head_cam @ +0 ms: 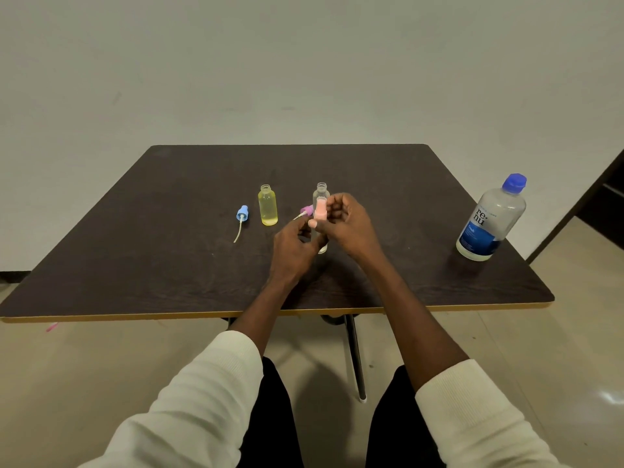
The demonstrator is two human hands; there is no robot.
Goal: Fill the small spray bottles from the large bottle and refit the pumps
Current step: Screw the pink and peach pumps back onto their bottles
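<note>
Left hand [297, 244] grips a clear bottle [322, 246] while right hand [344, 217] pinches the pink pump [320, 211] onto it; two bottles [267, 206] stand open, their pumps unfitted.

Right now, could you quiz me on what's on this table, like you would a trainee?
1. True or false: the large bottle has its blue cap on.
2. Which pump lies beside the yellow bottle? A pink, B blue, C green.
3. What colour is the pump held by the right hand?

Key: 1 true. 2 B, the blue pump. 3 pink.
</note>
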